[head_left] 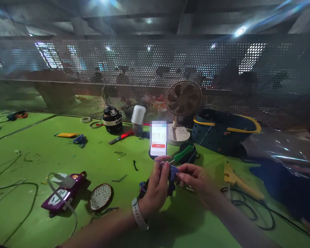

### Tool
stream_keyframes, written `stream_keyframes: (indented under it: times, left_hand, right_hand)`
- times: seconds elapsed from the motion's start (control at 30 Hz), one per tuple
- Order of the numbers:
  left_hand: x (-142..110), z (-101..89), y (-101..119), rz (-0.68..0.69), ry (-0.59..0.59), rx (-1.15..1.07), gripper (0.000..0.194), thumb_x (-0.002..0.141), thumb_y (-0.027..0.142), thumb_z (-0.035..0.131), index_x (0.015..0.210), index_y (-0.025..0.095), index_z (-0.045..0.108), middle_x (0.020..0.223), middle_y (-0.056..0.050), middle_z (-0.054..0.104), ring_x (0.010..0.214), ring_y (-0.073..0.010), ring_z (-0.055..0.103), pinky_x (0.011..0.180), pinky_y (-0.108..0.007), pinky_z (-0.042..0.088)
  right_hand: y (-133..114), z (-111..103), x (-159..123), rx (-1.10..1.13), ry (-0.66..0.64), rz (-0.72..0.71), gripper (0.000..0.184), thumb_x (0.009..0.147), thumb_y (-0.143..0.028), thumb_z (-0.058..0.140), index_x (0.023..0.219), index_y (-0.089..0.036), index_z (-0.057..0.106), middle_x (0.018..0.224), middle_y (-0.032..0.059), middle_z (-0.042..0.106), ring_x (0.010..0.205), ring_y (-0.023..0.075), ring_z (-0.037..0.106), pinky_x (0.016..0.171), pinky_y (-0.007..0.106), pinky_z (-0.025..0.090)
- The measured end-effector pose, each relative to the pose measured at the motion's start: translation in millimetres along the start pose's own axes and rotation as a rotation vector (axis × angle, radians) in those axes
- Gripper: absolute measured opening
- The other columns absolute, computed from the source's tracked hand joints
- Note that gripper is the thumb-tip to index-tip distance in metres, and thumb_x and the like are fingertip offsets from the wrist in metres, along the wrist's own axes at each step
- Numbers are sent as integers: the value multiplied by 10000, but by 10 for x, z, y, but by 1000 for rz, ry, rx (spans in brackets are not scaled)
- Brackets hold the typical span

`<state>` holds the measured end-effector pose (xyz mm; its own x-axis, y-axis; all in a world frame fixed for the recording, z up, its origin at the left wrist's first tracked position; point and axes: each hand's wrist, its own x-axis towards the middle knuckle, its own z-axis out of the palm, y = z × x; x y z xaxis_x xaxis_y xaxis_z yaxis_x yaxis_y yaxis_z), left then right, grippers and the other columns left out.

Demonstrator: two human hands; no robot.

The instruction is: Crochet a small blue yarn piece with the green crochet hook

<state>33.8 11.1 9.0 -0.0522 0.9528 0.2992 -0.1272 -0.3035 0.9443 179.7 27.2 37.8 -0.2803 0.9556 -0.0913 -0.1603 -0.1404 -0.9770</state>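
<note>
My left hand (158, 182), with a white watch band at its wrist, is closed around a small blue-purple piece (173, 172) that looks like knitted yarn. From the right, my right hand (195, 177) pinches the edge of the same piece between thumb and fingers. Just beyond the fingertips a green-handled tool (184, 153) slants up to the right. Its thin metal shaft runs down to the piece; the tip is hidden. Dark blue material (142, 187) shows under my left hand. A lit phone (158, 139) stands upright right behind my hands.
Behind the phone are a fan (183, 100), a white-capped bottle (138, 119) and a black jar (112, 120). To the right sit a dark blue basket (209, 137) and a yellow glue gun (241, 184) with its cord. At left lie a purple power strip (76, 186) and a round studded disc (101, 197).
</note>
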Motion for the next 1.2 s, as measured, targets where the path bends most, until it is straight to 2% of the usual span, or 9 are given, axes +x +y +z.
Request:
stream_keyframes:
  times: [0.17,0.3,0.47,0.57,0.67,0.77,0.87,1.0,1.2]
  left_hand:
    - [7,-4,-24,-22,-10,-65,279,971,427,468,1144,224,549,953,-44,586,849,-162,527,781,-296,473]
    - [22,-13,-50,-13,-147,-142,298,974,415,473,1202,228,512,901,-24,573,784,-138,523,747,-271,470]
    - [75,-35,-63,10,-310,-173,305,981,384,470,1242,227,485,813,4,522,726,-124,486,665,-251,426]
    - [122,-72,-14,-23,-365,-109,335,978,377,476,1273,220,493,807,-1,514,713,-126,467,636,-258,400]
    - [180,-125,94,-84,-425,-112,427,952,372,527,1349,230,459,825,-12,542,751,-143,506,677,-288,427]
    - [228,-175,216,-112,-520,-118,627,878,318,647,1436,247,373,836,-14,560,795,-166,554,731,-331,466]
    - [244,-197,298,-105,-514,-62,761,812,256,714,1470,248,332,826,-13,567,793,-171,561,712,-331,480]
    - [234,-181,332,-147,-522,-22,837,787,223,722,1499,236,283,778,5,578,705,-143,553,634,-286,466]
    - [241,-180,315,-67,-523,68,813,782,223,723,1489,194,323,787,-22,617,729,-167,581,631,-307,489]
  right_hand:
    - [35,-38,-1,-11,-1,7,235,631,-350,833,748,-173,734,671,-3,661,566,94,553,559,227,453]
    - [48,-54,10,12,4,-9,327,607,-392,846,818,-184,709,734,11,674,664,145,602,625,267,488]
    - [21,-95,78,-80,119,-175,272,699,-414,806,828,-221,664,658,-36,619,632,131,565,603,250,455]
    - [-11,-144,94,-173,107,-260,207,721,-398,796,803,-233,701,714,-22,658,686,148,589,645,270,463]
    - [-32,-182,96,-200,109,-320,149,725,-377,798,740,-240,742,715,-4,698,717,172,619,691,300,481]
    - [-22,-194,101,-67,91,-358,109,742,-372,794,768,-270,763,754,0,747,742,177,659,732,315,505]
    - [-8,-179,91,18,63,-391,95,742,-372,797,774,-289,765,838,9,772,830,195,692,796,348,527]
    - [-23,-130,35,-26,-8,-396,65,744,-347,797,775,-296,771,1013,31,771,976,234,697,873,408,541]
    - [-40,-74,4,-107,85,-517,63,728,-350,810,760,-306,778,830,25,784,916,241,713,865,397,548]
